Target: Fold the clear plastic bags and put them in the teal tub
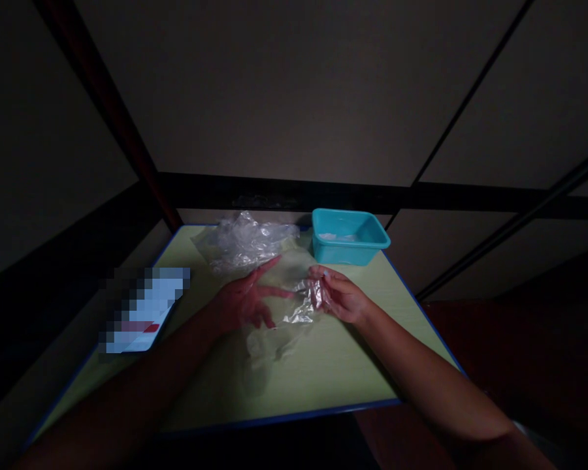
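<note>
A clear plastic bag (pixel 279 343) is stretched between my two hands over the table. My left hand (pixel 247 301) has its fingers spread, with the thin film lying over them; it seems to be inside or behind the bag. The fingers of my right hand (pixel 340 292) are closed on a bunched, shiny edge of the same bag. Just beyond my left hand lies a crumpled heap of clear plastic (pixel 255 238). A turquoise plastic basket (pixel 347 253) stands past my right hand, with something whitish in its bottom that I cannot make out.
The small pale green table (pixel 313 385) has a blue edge. A phone or tablet (pixel 164 303) with a lit, blurred-out screen is at its left side. Behind the table rise panelled wall or cabinet doors (pixel 284 98). The surroundings are dark.
</note>
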Motion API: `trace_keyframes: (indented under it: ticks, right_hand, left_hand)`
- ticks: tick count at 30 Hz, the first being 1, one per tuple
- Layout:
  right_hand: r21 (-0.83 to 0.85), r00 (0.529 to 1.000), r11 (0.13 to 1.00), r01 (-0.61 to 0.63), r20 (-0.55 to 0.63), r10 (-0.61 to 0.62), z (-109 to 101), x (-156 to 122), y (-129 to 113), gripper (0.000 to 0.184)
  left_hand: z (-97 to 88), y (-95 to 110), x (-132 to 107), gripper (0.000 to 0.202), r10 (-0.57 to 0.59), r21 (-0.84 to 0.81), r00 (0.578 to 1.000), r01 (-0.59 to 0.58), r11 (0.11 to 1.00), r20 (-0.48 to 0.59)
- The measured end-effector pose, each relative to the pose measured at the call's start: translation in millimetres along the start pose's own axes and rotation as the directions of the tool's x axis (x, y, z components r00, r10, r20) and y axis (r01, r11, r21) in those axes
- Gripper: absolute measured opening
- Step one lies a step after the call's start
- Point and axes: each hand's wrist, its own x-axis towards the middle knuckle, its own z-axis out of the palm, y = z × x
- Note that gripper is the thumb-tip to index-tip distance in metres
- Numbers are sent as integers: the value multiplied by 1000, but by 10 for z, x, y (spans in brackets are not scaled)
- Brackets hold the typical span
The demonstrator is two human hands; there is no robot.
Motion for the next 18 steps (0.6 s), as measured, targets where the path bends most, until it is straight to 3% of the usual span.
trace_keyframes:
  ticks: [3,10,18]
  right_hand:
    - [-60,998,997,-57,0,58,-7,-3,30,35]
    - [-141,1000,990,-12,-27,8,9,-1,-34,36]
    - [-239,986,970,35,-152,-73,-183,37,-251,29]
  left_hand:
    - [6,-5,-2,68,-8,13,1000,8,1000,1]
    - [3,-2,-1,69,-13,14,1000,13,1000,17]
    - [38,13,14,72,73,35,990,-69,997,-119]
